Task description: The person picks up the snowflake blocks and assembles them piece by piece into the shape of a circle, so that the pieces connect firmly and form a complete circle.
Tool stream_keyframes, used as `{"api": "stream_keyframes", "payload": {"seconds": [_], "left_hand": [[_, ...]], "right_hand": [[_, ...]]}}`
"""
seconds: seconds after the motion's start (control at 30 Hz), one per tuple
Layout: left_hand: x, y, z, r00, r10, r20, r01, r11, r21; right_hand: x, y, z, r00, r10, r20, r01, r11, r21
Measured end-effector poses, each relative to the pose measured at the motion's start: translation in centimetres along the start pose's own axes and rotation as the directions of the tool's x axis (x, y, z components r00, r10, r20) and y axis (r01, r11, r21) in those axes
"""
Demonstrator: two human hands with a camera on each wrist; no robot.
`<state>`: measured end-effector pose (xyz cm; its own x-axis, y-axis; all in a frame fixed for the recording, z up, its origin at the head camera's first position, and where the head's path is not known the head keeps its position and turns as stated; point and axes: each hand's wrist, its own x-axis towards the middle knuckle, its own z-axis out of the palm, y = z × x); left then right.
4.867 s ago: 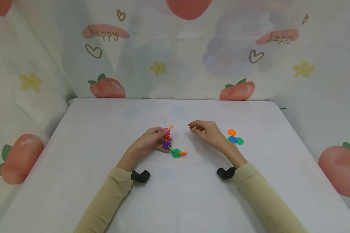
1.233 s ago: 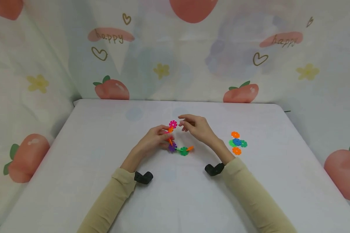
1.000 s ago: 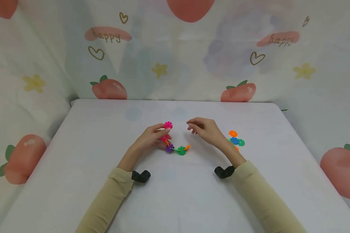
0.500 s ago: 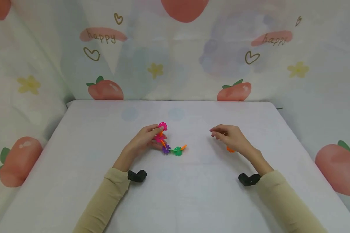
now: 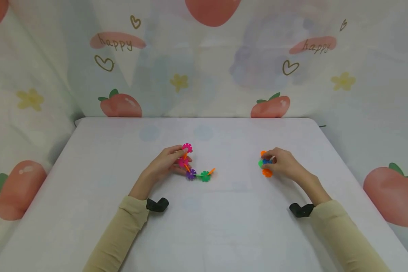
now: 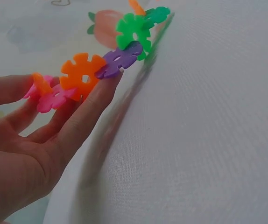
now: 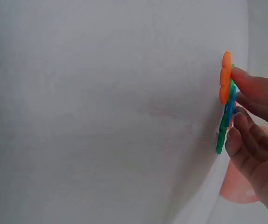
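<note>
In the head view my left hand holds a chain of flower-shaped plastic interlocking discs near its pink end. In the left wrist view a pink disc lies among the fingers. An orange disc, a purple disc and a green disc follow, slotted together, with the purple one by a fingertip. My right hand bends over a small group of loose discs at the right. Its fingertips come down around a blue disc, between an orange disc and another orange one behind. The fingers partly cover this group.
A white cloth covers the table. Behind it hangs a printed curtain with peaches, flowers and lettering. A black wrist camera sits at the left cuff, another camera at the right.
A second pink disc has joined the chain's upper end since the oldest frame. My right hand has left the chain and moved right to the loose discs. The left hand keeps its hold.
</note>
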<state>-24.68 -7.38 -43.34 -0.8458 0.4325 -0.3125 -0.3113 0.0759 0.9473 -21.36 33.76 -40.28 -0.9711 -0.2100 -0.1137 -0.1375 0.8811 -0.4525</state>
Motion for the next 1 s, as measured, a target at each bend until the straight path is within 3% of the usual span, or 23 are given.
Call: {"api": "stream_keyframes", "payload": {"seconds": [0.3,0.47,0.6,0.67,0.83,1.0], "left_hand": [[0.1,0.0,-0.2,1.000,0.006,-0.002,-0.006,1.000,0.011],[0.1,0.0,-0.3,1.000,0.006,0.005,-0.006,1.000,0.013],[0.1,-0.1,-0.3,1.000,0.009,0.010,-0.009,1.000,0.014],[0.2,-0.2,-0.3,1.000,0.012,0.011,-0.012,1.000,0.015],[0.1,-0.1,-0.3,1.000,0.016,0.014,-0.016,1.000,0.010],[0.1,-0.1,-0.4,1.000,0.011,0.013,-0.011,1.000,-0.002]], "right_hand": [[0.5,-0.3,0.0,0.998,-0.046,0.040,0.048,0.998,-0.043],[0.6,-0.4,-0.1,0.998,-0.010,0.068,0.013,0.999,-0.038],[0.5,-0.6,-0.2,0.998,-0.016,0.061,0.018,0.999,-0.031],[0.4,-0.8,-0.2,0.998,-0.057,0.035,0.057,0.998,-0.025],[0.7,-2.1,0.3,0.994,-0.100,-0.042,0.103,0.992,0.075],[1.8,-3.7,1.2,0.997,-0.071,-0.028,0.076,0.975,0.209]]}}
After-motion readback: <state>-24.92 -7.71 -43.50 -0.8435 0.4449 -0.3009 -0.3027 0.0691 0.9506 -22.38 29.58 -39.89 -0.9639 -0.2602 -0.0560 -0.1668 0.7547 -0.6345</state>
